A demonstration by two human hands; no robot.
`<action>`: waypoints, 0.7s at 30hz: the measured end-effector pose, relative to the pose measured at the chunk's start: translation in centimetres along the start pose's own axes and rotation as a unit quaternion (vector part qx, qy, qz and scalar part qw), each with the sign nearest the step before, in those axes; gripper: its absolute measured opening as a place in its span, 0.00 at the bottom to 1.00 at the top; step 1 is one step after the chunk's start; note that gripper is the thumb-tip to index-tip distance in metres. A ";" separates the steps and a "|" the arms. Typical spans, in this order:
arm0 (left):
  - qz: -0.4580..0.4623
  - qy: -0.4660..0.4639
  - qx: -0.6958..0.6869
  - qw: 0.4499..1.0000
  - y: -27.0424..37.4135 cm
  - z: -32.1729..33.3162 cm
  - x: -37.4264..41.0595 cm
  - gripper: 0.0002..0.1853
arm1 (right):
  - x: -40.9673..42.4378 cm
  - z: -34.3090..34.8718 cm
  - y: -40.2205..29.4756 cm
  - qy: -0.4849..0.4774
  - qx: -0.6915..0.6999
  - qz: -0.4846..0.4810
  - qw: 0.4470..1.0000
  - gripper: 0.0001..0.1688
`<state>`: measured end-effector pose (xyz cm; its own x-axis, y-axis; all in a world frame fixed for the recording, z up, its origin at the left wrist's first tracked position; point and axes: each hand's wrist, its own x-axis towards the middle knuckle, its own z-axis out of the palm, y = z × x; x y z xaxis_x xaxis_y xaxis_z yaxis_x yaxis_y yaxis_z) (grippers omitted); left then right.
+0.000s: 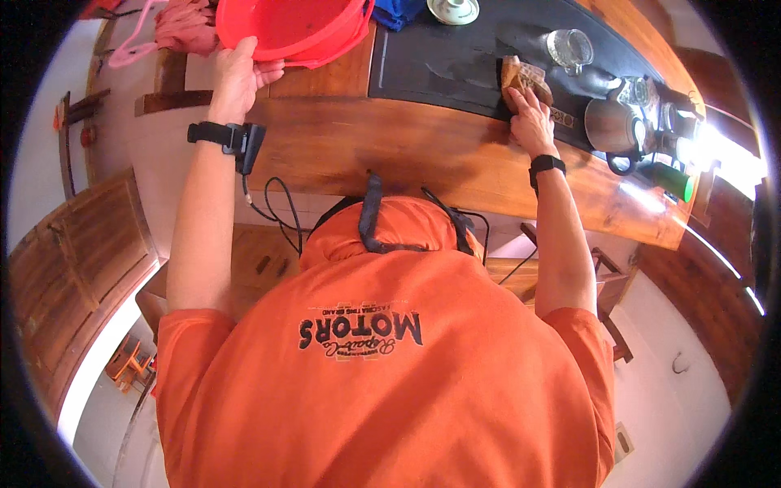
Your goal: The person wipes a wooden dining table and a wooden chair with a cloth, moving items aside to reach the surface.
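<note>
My left hand grips the near rim of a red plastic basin at the wooden table's left end, its thumb on the inside of the rim. The fingers of my right hand rest on a brown carved object near the front edge of a black tea tray; whether they grip it I cannot tell. Behind that object stands a clear glass cup. A white lidded bowl or cup sits at the tray's back edge.
At the tray's right are a metal pitcher with a dark handle, more glassware and a green-ended cylinder. Blue cloth lies right of the basin, pinkish cloth left of it. Black cables hang at the wooden table's front edge.
</note>
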<state>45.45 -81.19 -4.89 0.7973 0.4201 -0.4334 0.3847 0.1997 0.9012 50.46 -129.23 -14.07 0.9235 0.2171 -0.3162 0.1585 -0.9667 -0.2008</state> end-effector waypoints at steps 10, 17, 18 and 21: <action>0.016 -0.011 0.045 0.999 0.1 -0.6 1.2 0.18 | -3.8 5.2 -12.4 0.048 -0.028 -0.213 0.975 0.40; 0.011 -0.043 0.053 0.998 -0.2 -1.2 1.8 0.19 | -3.9 6.4 -16.1 0.045 -0.006 -0.272 0.961 0.41; 0.018 -0.047 0.052 0.997 -0.2 -1.3 1.7 0.19 | -3.9 6.3 -15.6 0.042 0.004 -0.268 0.962 0.41; 0.024 -0.051 0.056 0.997 -0.2 -1.3 1.5 0.19 | -4.8 5.0 -13.0 0.045 -0.014 -0.191 0.981 0.43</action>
<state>45.92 -79.46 -5.73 0.8575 0.3331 -0.3922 0.3895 0.0779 0.9177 42.24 -117.02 -14.58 0.8218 0.5522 -0.1403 0.5065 -0.8209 -0.2636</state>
